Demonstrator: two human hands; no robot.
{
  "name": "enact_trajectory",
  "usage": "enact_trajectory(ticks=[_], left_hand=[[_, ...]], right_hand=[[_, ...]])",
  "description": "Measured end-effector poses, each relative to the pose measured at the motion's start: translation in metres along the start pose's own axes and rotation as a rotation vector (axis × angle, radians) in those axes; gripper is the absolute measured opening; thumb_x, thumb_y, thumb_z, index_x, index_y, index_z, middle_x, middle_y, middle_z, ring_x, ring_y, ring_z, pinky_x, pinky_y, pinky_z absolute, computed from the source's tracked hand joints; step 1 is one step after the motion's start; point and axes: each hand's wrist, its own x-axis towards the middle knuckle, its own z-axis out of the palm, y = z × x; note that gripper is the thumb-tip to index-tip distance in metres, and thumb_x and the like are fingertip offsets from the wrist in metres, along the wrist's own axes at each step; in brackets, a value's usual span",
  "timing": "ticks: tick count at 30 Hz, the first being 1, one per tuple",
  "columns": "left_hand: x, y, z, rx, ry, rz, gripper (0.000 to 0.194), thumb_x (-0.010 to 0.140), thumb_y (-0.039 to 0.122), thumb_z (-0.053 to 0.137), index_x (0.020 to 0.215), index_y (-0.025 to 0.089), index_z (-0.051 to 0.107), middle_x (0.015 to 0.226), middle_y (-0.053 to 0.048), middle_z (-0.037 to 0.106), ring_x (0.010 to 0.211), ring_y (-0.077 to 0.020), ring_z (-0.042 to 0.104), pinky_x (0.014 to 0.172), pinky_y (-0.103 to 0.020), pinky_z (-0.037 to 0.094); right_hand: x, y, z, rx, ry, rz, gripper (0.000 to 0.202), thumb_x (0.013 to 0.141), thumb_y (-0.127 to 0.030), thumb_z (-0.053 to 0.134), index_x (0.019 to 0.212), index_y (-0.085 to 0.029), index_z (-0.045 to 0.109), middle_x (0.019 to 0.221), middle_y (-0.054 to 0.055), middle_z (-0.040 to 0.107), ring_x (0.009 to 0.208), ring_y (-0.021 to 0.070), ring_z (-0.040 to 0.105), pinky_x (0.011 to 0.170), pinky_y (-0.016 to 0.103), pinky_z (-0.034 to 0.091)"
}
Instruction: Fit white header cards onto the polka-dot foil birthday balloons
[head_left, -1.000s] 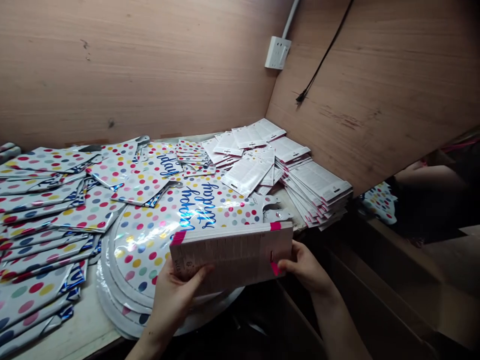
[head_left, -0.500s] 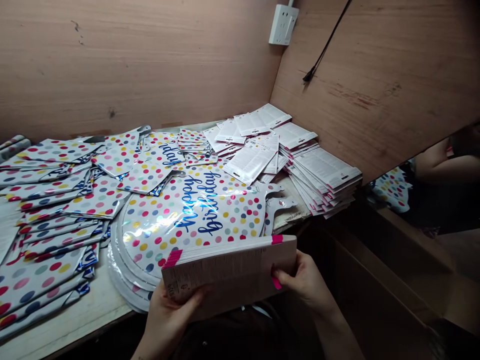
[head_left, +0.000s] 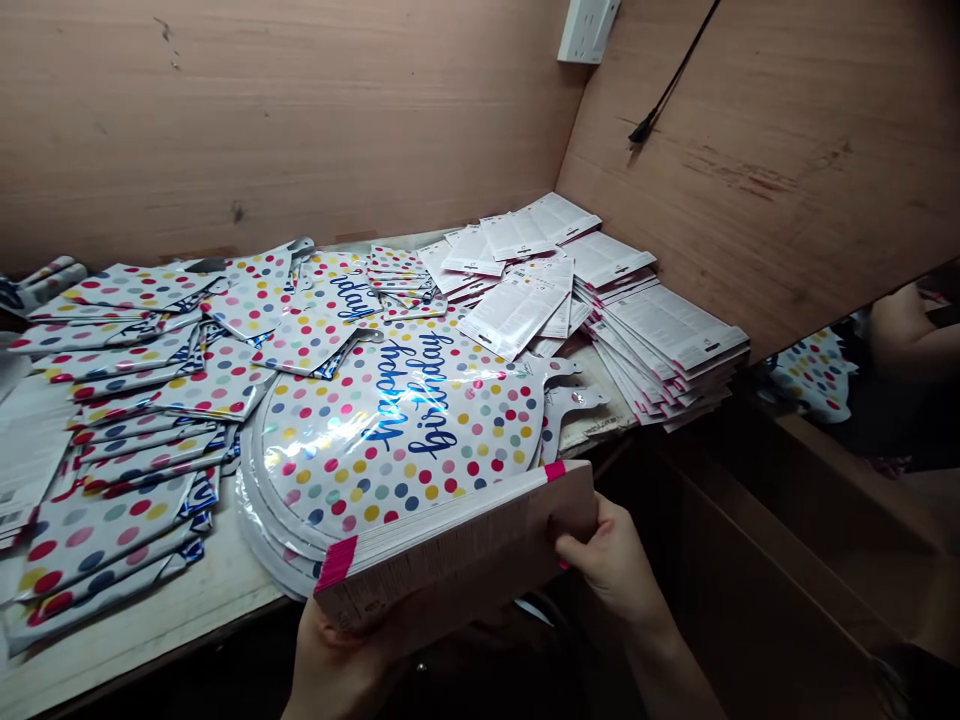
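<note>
Both hands grip a thick stack of printed card sleeves (head_left: 457, 555), white with pink edge marks, held tilted in front of the table's edge. My left hand (head_left: 345, 650) is closed around its lower left corner. At the right end, my right hand (head_left: 611, 560) pinches the stack, thumb on the near face; the fingers behind are hidden. Just beyond lies a pile of flat round foil balloons (head_left: 405, 430), dotted and printed "happy birthday". To its left are rows of folded dotted foil balloons (head_left: 135, 430).
White printed packets (head_left: 667, 330) are piled at the table's right end, with loose ones (head_left: 517, 300) beside them. Wooden panels (head_left: 337, 120) rise behind. A hanging cable (head_left: 660, 100), socket box (head_left: 589, 28), cardboard box (head_left: 750, 520) and another person's arm (head_left: 911, 340) are at right.
The stack's left end has dropped slightly and its top edges tip more into view. Both hands keep hold. The table scene has shifted right in the view.
</note>
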Motion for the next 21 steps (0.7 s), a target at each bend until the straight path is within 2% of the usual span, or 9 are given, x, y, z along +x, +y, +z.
enact_trajectory(ticks=[2,5,6,8,11,14,18,19,21], left_hand=[[-0.001,-0.002,0.004,0.007,-0.022,0.011,0.076,0.047,0.037,0.091,0.116,0.017,0.066,0.086,-0.007,0.076,0.082,-0.0301,0.072,0.072,-0.033,0.061],[-0.002,-0.005,0.012,0.004,-0.057,-0.004,0.072,0.050,0.038,0.090,0.115,0.016,0.067,0.083,-0.007,0.076,0.079,-0.0291,0.072,0.069,-0.032,0.061],[-0.002,-0.005,0.014,-0.010,-0.065,-0.021,0.072,0.051,0.038,0.090,0.115,0.016,0.066,0.082,-0.007,0.076,0.078,-0.0289,0.072,0.068,-0.031,0.061],[-0.001,-0.004,0.016,-0.052,-0.086,-0.070,0.075,0.050,0.038,0.090,0.117,0.016,0.064,0.082,-0.007,0.076,0.078,-0.0287,0.073,0.068,-0.031,0.061],[0.003,0.001,0.018,-0.099,-0.109,-0.147,0.080,0.049,0.036,0.091,0.120,0.016,0.061,0.082,-0.006,0.076,0.081,-0.0282,0.073,0.068,-0.029,0.061],[0.005,0.004,0.019,-0.135,-0.100,-0.197,0.085,0.045,0.034,0.092,0.122,0.017,0.059,0.079,-0.005,0.076,0.079,-0.0283,0.073,0.064,-0.028,0.060],[0.006,0.006,0.021,-0.195,-0.120,-0.259,0.085,0.044,0.032,0.093,0.120,0.017,0.058,0.080,-0.005,0.076,0.077,-0.0273,0.073,0.062,-0.027,0.059],[0.006,0.006,0.022,-0.209,-0.136,-0.277,0.084,0.044,0.031,0.093,0.119,0.017,0.058,0.080,-0.005,0.076,0.076,-0.0269,0.073,0.062,-0.027,0.059],[0.008,0.006,0.021,-0.236,-0.176,-0.310,0.082,0.046,0.031,0.092,0.119,0.016,0.056,0.081,-0.006,0.076,0.076,-0.0262,0.073,0.061,-0.026,0.058]], right_hand=[[0.002,-0.002,-0.002,0.002,0.046,0.020,0.018,0.057,-0.023,0.074,0.067,-0.014,0.062,0.058,0.000,0.061,0.054,0.0126,0.053,0.049,0.022,0.043],[0.003,0.000,-0.010,0.027,0.120,0.045,0.023,0.056,-0.025,0.077,0.056,-0.015,0.056,0.047,-0.004,0.051,0.045,0.0082,0.042,0.042,0.020,0.034],[0.004,0.001,-0.015,0.047,0.084,0.068,0.025,0.056,-0.026,0.078,0.055,-0.015,0.056,0.047,-0.004,0.050,0.044,0.0077,0.041,0.042,0.020,0.033],[0.005,0.002,-0.025,0.092,-0.081,0.119,0.025,0.058,-0.028,0.080,0.057,-0.014,0.059,0.051,-0.001,0.055,0.048,0.0095,0.047,0.046,0.021,0.038],[0.008,0.000,-0.040,0.141,-0.358,0.158,0.024,0.065,-0.032,0.081,0.075,-0.013,0.069,0.070,0.004,0.066,0.065,0.0157,0.060,0.060,0.024,0.047],[0.009,-0.004,-0.049,0.174,-0.473,0.164,0.035,0.067,-0.037,0.081,0.091,-0.014,0.073,0.079,0.007,0.070,0.074,0.0189,0.064,0.069,0.027,0.050],[0.002,0.003,-0.054,0.271,-0.450,0.243,0.052,0.066,-0.048,0.079,0.107,-0.017,0.071,0.087,0.009,0.071,0.077,0.0231,0.067,0.072,0.033,0.052],[0.000,0.009,-0.054,0.282,-0.419,0.247,0.055,0.070,-0.057,0.074,0.109,-0.018,0.070,0.087,0.010,0.072,0.077,0.0242,0.067,0.072,0.035,0.052],[-0.003,0.025,-0.054,0.178,-0.295,0.152,0.066,0.077,-0.076,0.052,0.105,-0.020,0.071,0.083,0.011,0.071,0.076,0.0249,0.068,0.072,0.038,0.052]])
